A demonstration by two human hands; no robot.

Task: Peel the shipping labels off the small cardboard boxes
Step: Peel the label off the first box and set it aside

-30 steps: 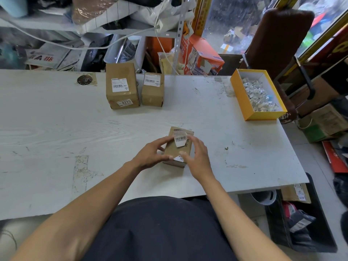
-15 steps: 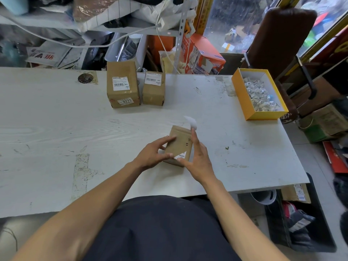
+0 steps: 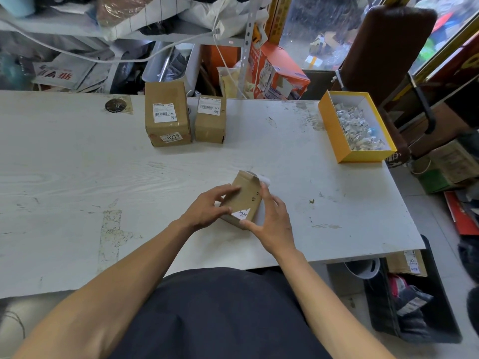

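Head view | single wide-angle camera on your head, above the near edge of the surface (image 3: 77, 164) | faces forward and down | your forearms and hands close at lower centre, cluttered shelf (image 3: 129, 35) across the top, floor (image 3: 440, 229) at right | straight edges bow toward the borders | no second view.

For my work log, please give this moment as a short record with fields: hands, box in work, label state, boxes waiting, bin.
left hand: holds held box at its left side
right hand: at its right side, peeled label at the fingertips
label remnant: white corner left on the held box
waiting boxes: large box, small box, both labelled
yellow bin: holds crumpled label scraps
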